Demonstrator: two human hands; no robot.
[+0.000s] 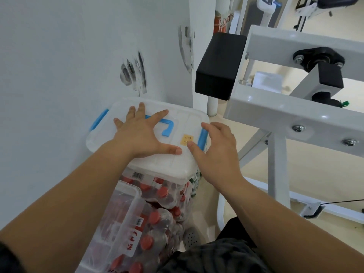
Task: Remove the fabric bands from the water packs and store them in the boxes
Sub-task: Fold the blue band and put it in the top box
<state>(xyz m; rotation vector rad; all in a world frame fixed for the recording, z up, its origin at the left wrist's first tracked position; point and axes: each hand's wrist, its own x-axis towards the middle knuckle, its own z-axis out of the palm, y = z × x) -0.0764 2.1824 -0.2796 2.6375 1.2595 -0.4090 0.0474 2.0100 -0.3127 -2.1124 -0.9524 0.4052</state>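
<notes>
A translucent white storage box [173,164] with a closed lid, blue side latches and a blue top handle [167,127] rests on stacked packs of red-capped water bottles [167,196]. My left hand [141,133] lies flat on the lid with fingers spread. My right hand [218,150] rests at the lid's right edge, fingers curled by the right blue latch [202,137] and thumb near a small yellow sticker [186,139]. No fabric band is visible.
A second clear plastic box [118,219] leans over more shrink-wrapped bottle packs [157,233] in the foreground. A scuffed white wall [59,75] runs along the left. A white metal machine frame [295,115] with a black block [218,66] stands close on the right.
</notes>
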